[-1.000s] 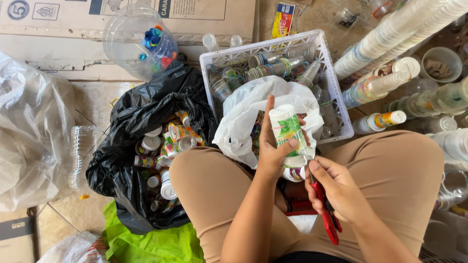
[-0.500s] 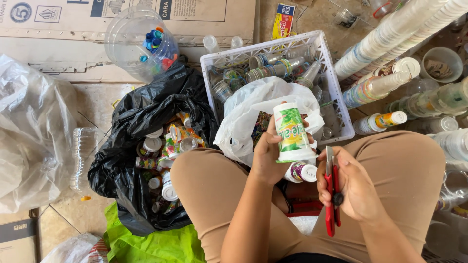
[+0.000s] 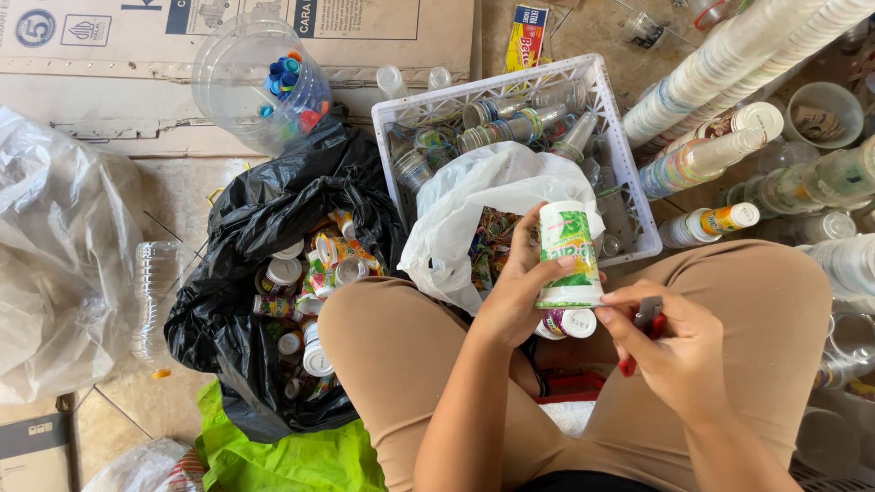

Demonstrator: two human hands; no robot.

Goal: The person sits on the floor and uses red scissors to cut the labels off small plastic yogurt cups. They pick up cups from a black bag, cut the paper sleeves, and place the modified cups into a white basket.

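Observation:
My left hand [image 3: 515, 301] grips a small white plastic cup with a green printed label [image 3: 569, 253], held upright over my lap. My right hand [image 3: 674, 351] is closed around a red-handled cutter [image 3: 643, 333], its tip right beside the cup's lower edge. Another small cup [image 3: 567, 323] lies on my lap just under the held one. A white plastic bag [image 3: 465, 214] with torn coloured labels inside sits open in front of my knees.
A black bag [image 3: 264, 264] full of small labelled cups sits at my left. A white crate [image 3: 624, 164] of stripped cups stands ahead. Stacks of cups [image 3: 720, 64] lie at right, a clear tub of coloured caps [image 3: 251, 77] at the back left, a clear bag [image 3: 55, 255] far left.
The left hand turned the cup upright and lifted it slightly. The right hand brought the cutter from low on my lap up to the cup's base.

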